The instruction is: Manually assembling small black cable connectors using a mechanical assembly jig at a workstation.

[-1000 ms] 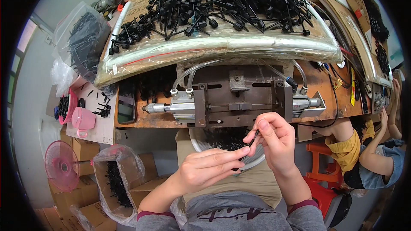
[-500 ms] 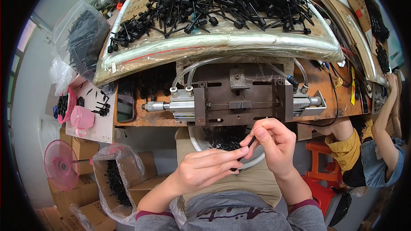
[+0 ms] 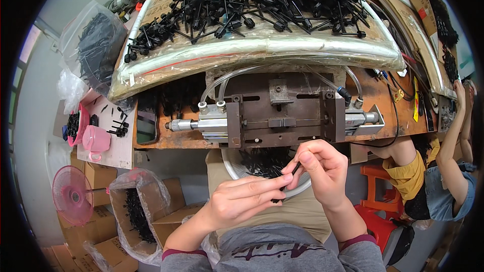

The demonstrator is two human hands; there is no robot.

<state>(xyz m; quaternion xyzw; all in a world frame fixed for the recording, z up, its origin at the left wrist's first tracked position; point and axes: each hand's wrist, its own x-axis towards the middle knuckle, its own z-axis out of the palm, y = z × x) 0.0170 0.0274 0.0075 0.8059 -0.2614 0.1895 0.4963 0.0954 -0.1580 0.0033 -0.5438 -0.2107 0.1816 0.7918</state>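
A thin black rod-like part (image 3: 296, 167) is pinched between the thumb and fingers of my right hand (image 3: 322, 171). My left hand (image 3: 244, 199) holds the lower part of it, with its fingers nearly straight and pressed together. A small black end shows below the left fingertips; the middle is hidden by the fingers. Under both hands, on my lap, a white basket (image 3: 231, 167) contains many thin black parts (image 3: 262, 161). Just beyond it stands a metal clamping fixture (image 3: 282, 108) with a pneumatic cylinder (image 3: 213, 126) on the left and a small dark block at its centre.
A plastic-wrapped cardboard tray (image 3: 262, 48) above the fixture carries a heap of black knobbed parts (image 3: 282, 2). At left are a pink cup (image 3: 97, 138), a pink fan (image 3: 72, 195) and a lined carton (image 3: 164, 191). Another person's arm (image 3: 454, 126) is at right, near a red stool (image 3: 375, 226).
My hands keep almost the same grip and place on the black rod-like part. The whole view has shifted very slightly.
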